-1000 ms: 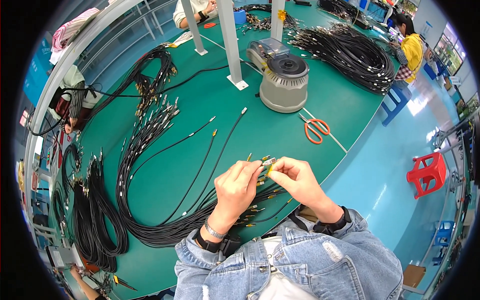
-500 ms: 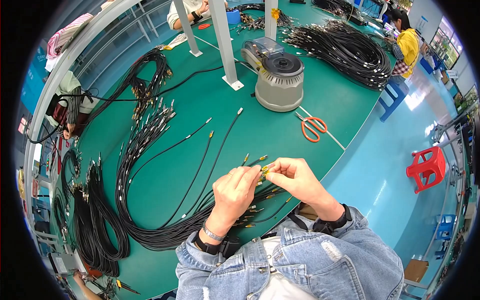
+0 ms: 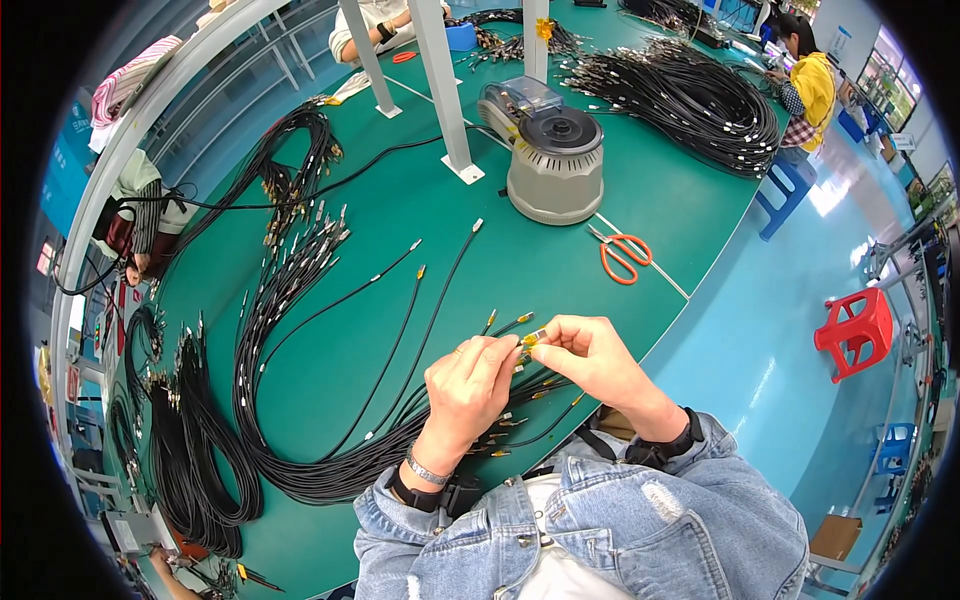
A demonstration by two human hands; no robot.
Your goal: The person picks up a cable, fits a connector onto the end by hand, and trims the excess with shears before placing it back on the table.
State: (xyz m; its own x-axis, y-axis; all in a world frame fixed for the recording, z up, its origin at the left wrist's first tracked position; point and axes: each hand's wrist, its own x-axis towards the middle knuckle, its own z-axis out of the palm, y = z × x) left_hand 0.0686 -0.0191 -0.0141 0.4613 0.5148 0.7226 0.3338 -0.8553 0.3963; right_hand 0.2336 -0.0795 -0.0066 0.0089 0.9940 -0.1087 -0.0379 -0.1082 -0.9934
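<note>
In front of me, my left hand point(image 3: 462, 390) and my right hand point(image 3: 598, 366) meet at the fingertips. Both are closed in a pinch on a cable's metal connector end point(image 3: 534, 338), which has yellow tape round it. The left fingers cover the part just behind the connector. Under and beside my hands lies a thick bundle of black cables point(image 3: 315, 480), curving away to the left. Several of its ends, some with yellow tape, show around my fingers. Three single cable ends stretch up across the green table point(image 3: 560, 275) beyond my left hand.
A round grey tape dispenser point(image 3: 557, 180) stands farther off, near orange-handled scissors point(image 3: 626, 258). Grey posts point(image 3: 447, 90) rise from the table. More cable coils point(image 3: 690, 110) lie at the far right and left point(image 3: 200, 450). Co-workers sit around; a red stool point(image 3: 856, 335) is right.
My fingers have shifted only slightly, and more of the taped connector shows between them. The whole view has moved a little. At the top, a co-worker's arm has moved.
</note>
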